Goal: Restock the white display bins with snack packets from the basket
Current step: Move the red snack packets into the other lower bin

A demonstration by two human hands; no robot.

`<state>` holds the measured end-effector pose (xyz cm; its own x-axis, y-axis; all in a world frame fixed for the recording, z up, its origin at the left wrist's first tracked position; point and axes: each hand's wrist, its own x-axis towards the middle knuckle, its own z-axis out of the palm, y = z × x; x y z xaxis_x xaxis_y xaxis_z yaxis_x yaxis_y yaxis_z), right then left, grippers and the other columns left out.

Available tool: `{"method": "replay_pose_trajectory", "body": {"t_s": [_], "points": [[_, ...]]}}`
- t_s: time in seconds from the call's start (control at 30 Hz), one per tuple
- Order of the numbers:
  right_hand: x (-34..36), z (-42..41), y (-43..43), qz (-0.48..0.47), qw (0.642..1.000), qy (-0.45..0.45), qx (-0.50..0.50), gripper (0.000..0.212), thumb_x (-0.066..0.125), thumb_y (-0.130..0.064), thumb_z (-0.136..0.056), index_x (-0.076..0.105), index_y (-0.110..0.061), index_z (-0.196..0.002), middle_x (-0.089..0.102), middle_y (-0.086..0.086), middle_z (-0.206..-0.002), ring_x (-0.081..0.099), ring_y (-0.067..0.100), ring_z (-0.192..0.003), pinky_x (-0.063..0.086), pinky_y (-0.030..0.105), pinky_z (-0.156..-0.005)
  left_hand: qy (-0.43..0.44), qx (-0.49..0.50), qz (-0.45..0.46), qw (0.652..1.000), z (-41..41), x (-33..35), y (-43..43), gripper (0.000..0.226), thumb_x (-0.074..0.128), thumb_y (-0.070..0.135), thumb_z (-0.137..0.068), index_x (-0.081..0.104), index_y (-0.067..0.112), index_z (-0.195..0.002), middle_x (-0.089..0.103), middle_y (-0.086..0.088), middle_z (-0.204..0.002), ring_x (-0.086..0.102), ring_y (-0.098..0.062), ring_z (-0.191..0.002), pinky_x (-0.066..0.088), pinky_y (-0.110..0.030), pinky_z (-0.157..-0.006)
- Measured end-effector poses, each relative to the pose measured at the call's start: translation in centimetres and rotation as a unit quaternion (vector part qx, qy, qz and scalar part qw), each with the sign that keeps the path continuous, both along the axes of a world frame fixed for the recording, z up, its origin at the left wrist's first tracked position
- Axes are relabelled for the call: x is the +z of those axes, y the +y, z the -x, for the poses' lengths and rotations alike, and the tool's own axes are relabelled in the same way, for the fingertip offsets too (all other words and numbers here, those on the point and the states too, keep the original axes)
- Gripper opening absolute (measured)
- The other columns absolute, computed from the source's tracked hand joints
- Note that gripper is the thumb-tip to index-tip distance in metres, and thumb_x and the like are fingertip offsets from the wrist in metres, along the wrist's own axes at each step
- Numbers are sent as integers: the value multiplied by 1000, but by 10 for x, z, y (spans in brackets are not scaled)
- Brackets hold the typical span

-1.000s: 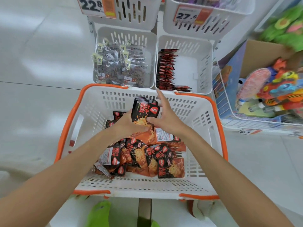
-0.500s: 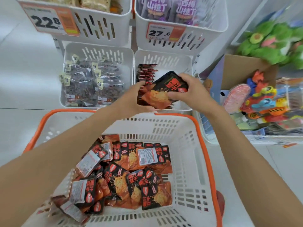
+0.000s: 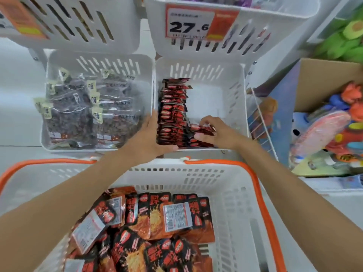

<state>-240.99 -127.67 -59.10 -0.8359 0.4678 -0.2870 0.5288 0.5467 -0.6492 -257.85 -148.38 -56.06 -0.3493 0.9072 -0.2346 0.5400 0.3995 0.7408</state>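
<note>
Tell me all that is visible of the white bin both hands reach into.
This white slotted plastic bin sits on the lower tier, below the bin tagged 27.6. Red-and-black snack packets stand on edge along its left wall; bare floor shows beside them. The left hand rests at its front left corner; the right hand pinches packets inside.

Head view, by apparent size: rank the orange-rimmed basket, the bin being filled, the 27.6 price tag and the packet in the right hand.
Basket, inflated by nearness to the camera
Bin
Price tag
Packet, partly covered
</note>
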Motion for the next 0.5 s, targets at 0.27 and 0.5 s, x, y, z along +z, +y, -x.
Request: {"method": "replay_pose_trajectory", "body": {"t_s": [0.27, 0.5], "points": [[-4, 23, 3, 18, 999, -27, 19, 58, 68, -58, -81, 47, -40, -131, 36, 0, -122, 39, 24, -127, 32, 42, -115, 6, 23, 14, 1000, -5, 4, -1, 121, 74, 54, -75, -14, 32, -154, -2, 13, -164, 9, 6, -135, 15, -28, -115], [0, 18, 0, 41, 996, -80, -6, 86, 74, -57, -76, 30, -36, -147, 26, 5, -144, 39, 26, -132, 33, 37, -114, 16, 22, 4, 1000, -4, 4, -1, 117, 76, 53, -76, -9, 35, -155, 2, 12, -164, 7, -5, -148, 17, -35, -118]]}}
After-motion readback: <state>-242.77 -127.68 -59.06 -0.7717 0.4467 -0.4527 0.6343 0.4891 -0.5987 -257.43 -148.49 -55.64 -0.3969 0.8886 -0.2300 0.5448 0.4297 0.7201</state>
